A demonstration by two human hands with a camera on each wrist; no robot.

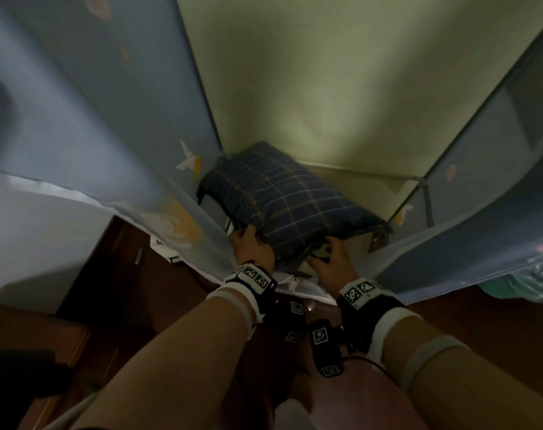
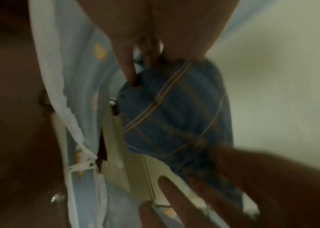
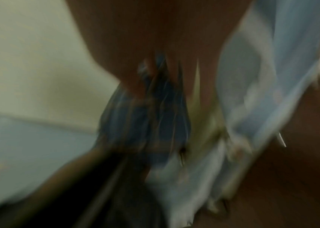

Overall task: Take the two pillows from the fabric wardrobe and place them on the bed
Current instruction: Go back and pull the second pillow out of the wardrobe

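Observation:
A dark blue plaid pillow [image 1: 282,200] lies on the floor of the open fabric wardrobe [image 1: 341,88]. My left hand [image 1: 251,243] grips its near left corner, and the left wrist view shows its fingers [image 2: 129,69] curled on the pillow [image 2: 170,115] edge. My right hand [image 1: 329,259] pinches the near edge further right; in the blurred right wrist view the plaid fabric [image 3: 151,123] runs between its fingers [image 3: 135,80]. My right hand [image 2: 262,185] also shows at the lower right of the left wrist view. I cannot make out a second pillow.
The wardrobe's blue printed door flaps hang open at the left [image 1: 109,125] and right [image 1: 481,231]. A dark wooden cabinet [image 1: 118,274] stands at the lower left. Something green [image 1: 530,283] lies at the right edge. Thin frame poles [image 1: 419,193] border the opening.

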